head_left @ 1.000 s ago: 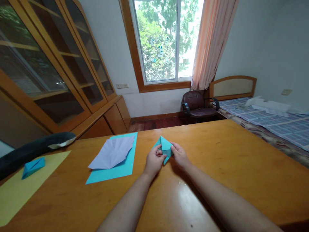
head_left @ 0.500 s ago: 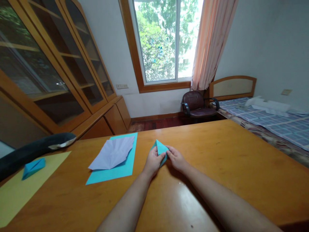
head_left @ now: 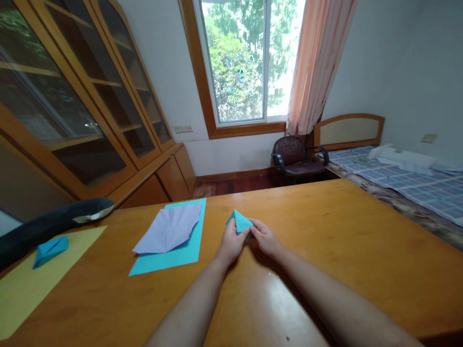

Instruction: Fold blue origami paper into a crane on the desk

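Just above the middle of the table, a small folded piece of light-blue paper (head_left: 241, 221) is held between both hands, its pointed tip facing away from me. My left hand (head_left: 230, 242) grips its left side, thumb across the near face. On the other side, my right hand (head_left: 264, 235) pinches the right corner with thumb and fingers. The lower part of the folded paper is mostly covered by my fingers.
Left of my hands, a creased white paper (head_left: 168, 229) lies on a light-blue sheet (head_left: 181, 260). A blue folded paper (head_left: 50, 251) rests on a yellow sheet (head_left: 25, 299) at far left, near a dark curved object (head_left: 54, 219). Beyond the table (head_left: 325, 231) stands a chair (head_left: 294, 154).
The lower end of the folded paper, which stuck out below the fingers, is now folded up or hidden. Both hands stay in almost the same place.
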Demonstrator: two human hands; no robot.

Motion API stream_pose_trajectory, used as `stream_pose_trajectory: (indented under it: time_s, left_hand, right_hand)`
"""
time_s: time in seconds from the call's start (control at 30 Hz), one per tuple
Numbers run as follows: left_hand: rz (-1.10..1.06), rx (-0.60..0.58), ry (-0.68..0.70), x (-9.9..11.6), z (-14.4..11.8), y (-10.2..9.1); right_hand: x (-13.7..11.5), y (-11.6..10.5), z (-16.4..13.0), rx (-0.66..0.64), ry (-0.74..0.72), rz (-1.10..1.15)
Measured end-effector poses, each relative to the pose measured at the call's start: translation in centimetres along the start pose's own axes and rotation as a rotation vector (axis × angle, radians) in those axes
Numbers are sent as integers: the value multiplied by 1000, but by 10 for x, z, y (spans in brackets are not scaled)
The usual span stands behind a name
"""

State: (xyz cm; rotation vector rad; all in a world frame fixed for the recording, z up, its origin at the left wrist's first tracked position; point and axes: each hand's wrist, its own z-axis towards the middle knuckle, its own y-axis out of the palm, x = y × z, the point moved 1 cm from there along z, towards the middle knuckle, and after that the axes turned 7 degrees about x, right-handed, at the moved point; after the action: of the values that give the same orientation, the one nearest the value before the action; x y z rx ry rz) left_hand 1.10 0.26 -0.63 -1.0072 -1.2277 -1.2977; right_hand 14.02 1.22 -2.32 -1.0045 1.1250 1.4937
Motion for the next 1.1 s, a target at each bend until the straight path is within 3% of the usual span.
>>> stream_pose_trajectory:
  time_s: [0.23,0.43,0.63,0.7,0.8,0.93,1.1]
  left_hand:
    - [-65,84,-2,-5,2,0]
    - [127,194,135,-1,3,-5]
    - [392,244,323,10,0,-14]
    - [429,311,349,11,0,-15]
    - [288,400,271,6,2,-14]
    - [-14,223,66,-4,7,-9]
    - [70,211,2,-3,6,-11]
  right_hand:
    - [-7,3,1,20,-2,7]
    - [-9,2,1,10,57,-95]
    - [-9,0,2,92,128,28]
    - [-9,-2,2,133,148,91]
    - [-9,-4,4,187,184,184]
    - [-8,-6,5,212,226,273]
    - [-9,-6,4,118,246,289]
